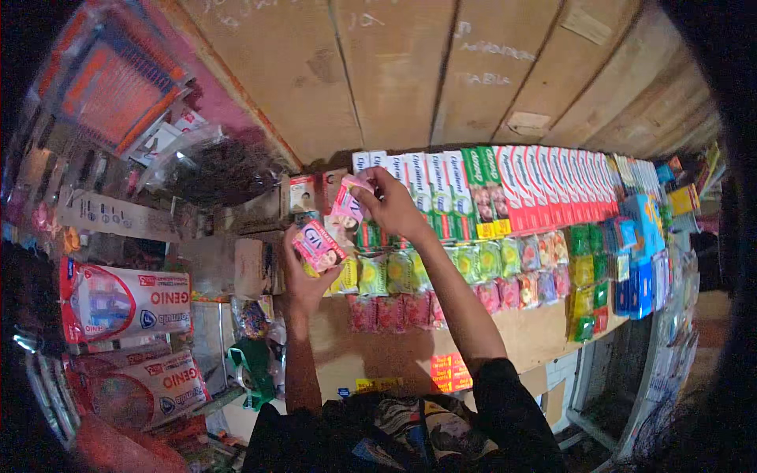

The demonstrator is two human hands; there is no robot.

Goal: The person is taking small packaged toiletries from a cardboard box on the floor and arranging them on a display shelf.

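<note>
In my left hand (307, 284) is a pink Giv soap box (320, 246), its front turned up. My right hand (391, 202) pinches a second pink Giv box (348, 204) by its upper end, just above the first. Behind that hand stands a row of Optadent toothpaste boxes (434, 183); green Closeup boxes (488, 192) and red-and-white Pepsodent boxes (556, 186) continue it rightwards. Below the toothpaste lie green soap packs (402, 273) and pink packs (390, 313). Left of the Optadent row, a small box with a face printed on it (302, 195) sits by the wall.
A wooden plank wall (396, 77) rises behind the shelf (366, 349). Large Formula Genio packs (130, 304) hang at the left, near a dark bundle in clear plastic (219, 168). Blue boxes (639, 284) stand at the right end. Red promotional stickers (449, 372) mark the front edge.
</note>
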